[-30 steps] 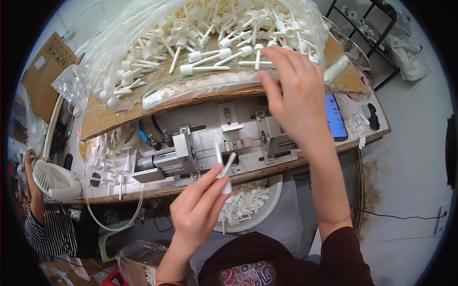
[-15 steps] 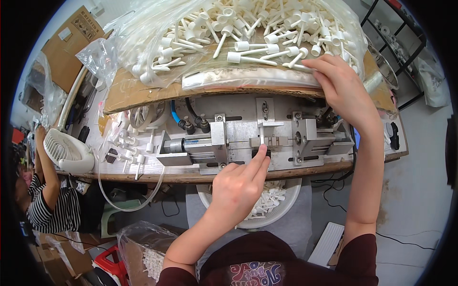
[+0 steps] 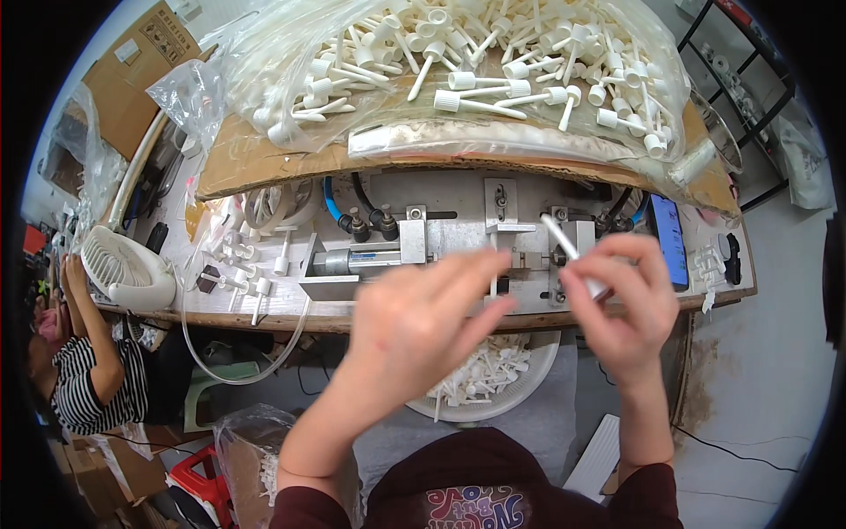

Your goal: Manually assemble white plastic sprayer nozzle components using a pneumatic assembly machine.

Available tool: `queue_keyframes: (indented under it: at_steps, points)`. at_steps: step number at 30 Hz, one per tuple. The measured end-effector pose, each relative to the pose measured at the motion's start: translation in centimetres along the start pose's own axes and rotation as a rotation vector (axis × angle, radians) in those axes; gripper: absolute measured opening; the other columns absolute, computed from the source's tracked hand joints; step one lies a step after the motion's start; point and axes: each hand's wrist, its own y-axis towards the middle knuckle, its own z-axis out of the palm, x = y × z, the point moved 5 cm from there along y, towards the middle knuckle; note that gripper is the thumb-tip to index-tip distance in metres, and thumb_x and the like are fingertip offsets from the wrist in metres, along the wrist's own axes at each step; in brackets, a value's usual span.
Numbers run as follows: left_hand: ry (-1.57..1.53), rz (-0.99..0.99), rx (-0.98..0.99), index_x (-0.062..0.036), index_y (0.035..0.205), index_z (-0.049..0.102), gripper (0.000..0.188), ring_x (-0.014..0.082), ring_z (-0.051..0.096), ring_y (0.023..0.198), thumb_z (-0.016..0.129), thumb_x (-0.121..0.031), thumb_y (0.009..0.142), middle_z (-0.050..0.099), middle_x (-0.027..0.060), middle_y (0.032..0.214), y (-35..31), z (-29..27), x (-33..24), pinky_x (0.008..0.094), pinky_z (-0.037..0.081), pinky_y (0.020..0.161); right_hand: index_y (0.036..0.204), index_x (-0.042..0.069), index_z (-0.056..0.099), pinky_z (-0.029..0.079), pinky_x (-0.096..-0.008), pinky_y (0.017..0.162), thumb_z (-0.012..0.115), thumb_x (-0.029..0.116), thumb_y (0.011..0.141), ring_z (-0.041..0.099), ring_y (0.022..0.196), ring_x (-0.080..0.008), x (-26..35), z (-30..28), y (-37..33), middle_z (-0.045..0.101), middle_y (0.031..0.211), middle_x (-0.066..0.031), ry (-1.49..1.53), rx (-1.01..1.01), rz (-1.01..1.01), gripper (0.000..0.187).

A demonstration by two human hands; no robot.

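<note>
My right hand (image 3: 624, 304) is closed on a white cap with a long stem (image 3: 561, 236), held right of the fixture with the stem pointing up and left. My left hand (image 3: 432, 309), smeared by motion, reaches over the metal clamping fixture (image 3: 529, 262). Its fingers are stretched out with the thumb apart. Another white stemmed piece (image 3: 494, 240) stands in the middle of the fixture, partly hidden by the left fingers. A pneumatic cylinder (image 3: 374, 259) lies at the fixture's left. Behind it, a heap of white stemmed caps (image 3: 476, 53) lies in clear plastic on cardboard.
A white basket (image 3: 545, 370) of stemmed pieces sits below the table edge. Loose caps (image 3: 238, 282) and a white fan (image 3: 128, 275) are at left, a phone (image 3: 668, 240) at right. A co-worker in a striped shirt (image 3: 101, 375) works far left.
My right hand has come from the heap down toward the fixture, bringing a stemmed cap. My left fingers, pressed together at the fixture before, have spread and shifted slightly.
</note>
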Motion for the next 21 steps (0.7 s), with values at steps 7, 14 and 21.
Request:
queue_keyframes:
  at_steps: [7,14,21]
  points:
    - [0.190,0.209,-0.402,-0.0051,0.112,0.074,0.028,0.0216,0.069,0.081,0.078,-0.011,0.085,0.075,0.0107,0.101,7.4,-3.8,3.1,0.0337,0.054,0.076,0.102,0.001,0.074,0.061,-0.0258,0.067,0.077,-0.008,0.076,0.069,0.082,-0.0167,0.2,3.3,-3.6,0.061,0.104,-0.0113,0.323,-0.105,0.206,0.028]
    - [0.152,0.089,-0.196,-0.0041,0.115,0.072,0.027,0.0288,0.068,0.080,0.071,-0.014,0.091,0.072,0.0134,0.102,10.4,-0.6,6.5,0.0383,0.053,0.079,0.103,-0.001,0.071,0.060,-0.0294,0.070,0.083,0.004,0.076,0.072,0.082,-0.0189,1.1,4.4,-5.4,0.068,0.106,-0.0114,0.213,0.189,0.176,0.030]
    - [0.105,0.119,-0.190,-0.0034,0.111,0.074,0.024,0.0257,0.066,0.075,0.072,-0.010,0.088,0.069,0.0110,0.089,10.1,-1.6,5.3,0.0350,0.052,0.074,0.097,0.001,0.072,0.050,-0.0275,0.055,0.078,0.009,0.074,0.064,0.061,-0.0148,2.2,5.8,-4.6,0.073,0.115,-0.0135,-0.208,0.297,-0.149,0.025]
